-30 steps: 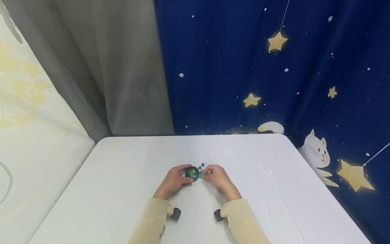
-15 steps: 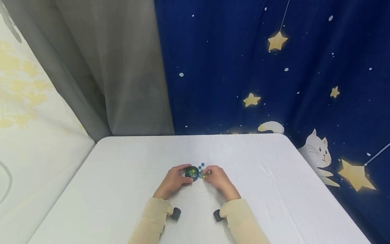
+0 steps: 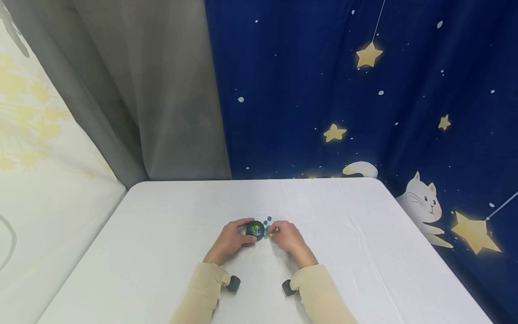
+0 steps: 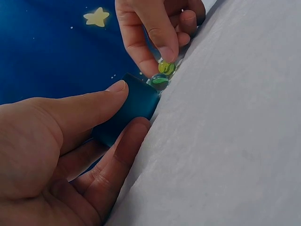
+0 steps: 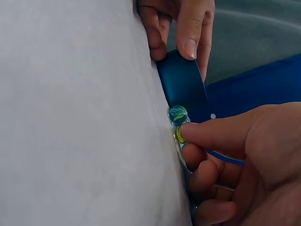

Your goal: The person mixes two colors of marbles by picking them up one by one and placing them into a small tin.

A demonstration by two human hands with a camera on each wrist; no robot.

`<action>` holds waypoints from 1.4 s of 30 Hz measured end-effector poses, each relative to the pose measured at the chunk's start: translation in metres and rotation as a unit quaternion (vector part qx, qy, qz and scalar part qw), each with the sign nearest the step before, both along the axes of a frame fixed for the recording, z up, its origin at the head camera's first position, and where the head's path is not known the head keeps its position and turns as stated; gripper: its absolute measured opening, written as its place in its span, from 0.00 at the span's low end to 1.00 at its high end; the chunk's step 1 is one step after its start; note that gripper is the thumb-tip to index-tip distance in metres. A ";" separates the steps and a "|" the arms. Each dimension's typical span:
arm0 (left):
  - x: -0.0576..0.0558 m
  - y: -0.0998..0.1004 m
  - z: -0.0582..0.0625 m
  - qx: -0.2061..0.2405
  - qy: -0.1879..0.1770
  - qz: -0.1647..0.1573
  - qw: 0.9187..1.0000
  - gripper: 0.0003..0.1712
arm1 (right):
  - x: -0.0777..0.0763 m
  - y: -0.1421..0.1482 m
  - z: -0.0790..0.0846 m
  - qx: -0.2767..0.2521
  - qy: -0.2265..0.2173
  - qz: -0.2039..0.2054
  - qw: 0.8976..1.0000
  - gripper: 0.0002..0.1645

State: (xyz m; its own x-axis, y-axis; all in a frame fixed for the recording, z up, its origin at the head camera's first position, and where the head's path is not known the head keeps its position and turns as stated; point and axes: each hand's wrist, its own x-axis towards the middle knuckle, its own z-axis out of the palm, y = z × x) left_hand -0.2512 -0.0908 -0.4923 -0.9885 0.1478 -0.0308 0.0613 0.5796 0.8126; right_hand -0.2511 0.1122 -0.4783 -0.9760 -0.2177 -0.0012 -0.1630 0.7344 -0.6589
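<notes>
My left hand grips a small round dark teal container that stands on the table, its thumb and fingers around the side. Green and blue marbles lie inside, seen from above in the head view. Just right of the container, my right hand reaches into several loose glass marbles on the cloth. Its thumb and forefinger pinch a yellow-green marble, low by the table. Beside that sits a clear marble with a green swirl, close to the container wall. The right hand partly hides the other marbles.
A blue marble lies a little beyond the group. White cloth covers the table. Behind its far edge hang a grey curtain and a dark blue starry curtain. A black wrist device shows at the left sleeve.
My right hand has shifted slightly towards me, and a yellow-green marble by its fingertips shows more clearly. The left hand and the container have stayed in place.
</notes>
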 end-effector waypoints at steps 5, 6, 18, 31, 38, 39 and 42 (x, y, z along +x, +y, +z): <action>0.000 0.000 0.000 0.000 0.002 -0.002 1.000 0.35 | -0.001 0.001 -0.001 -0.005 0.005 0.000 1.000 0.08; 0.000 0.000 -0.001 0.000 0.003 -0.003 1.000 0.35 | -0.001 0.001 -0.001 -0.007 0.008 0.002 1.000 0.08; 0.001 0.000 -0.001 0.004 0.011 -0.008 1.000 0.34 | -0.001 0.003 0.004 -0.056 -0.020 -0.005 0.998 0.09; 0.001 0.000 -0.002 -0.001 0.005 -0.004 1.000 0.35 | -0.004 0.001 0.006 -0.096 0.010 -0.003 0.995 0.12; 0.002 0.000 -0.002 0.001 0.009 -0.005 1.000 0.35 | -0.005 0.000 0.006 -0.120 0.023 -0.003 0.993 0.12; 0.002 0.000 -0.001 0.003 0.008 -0.005 1.000 0.35 | -0.006 0.000 0.006 -0.123 0.027 -0.003 0.992 0.12; 0.002 0.000 -0.001 0.008 0.010 -0.006 1.000 0.35 | -0.006 -0.001 0.006 -0.133 0.040 -0.001 0.990 0.11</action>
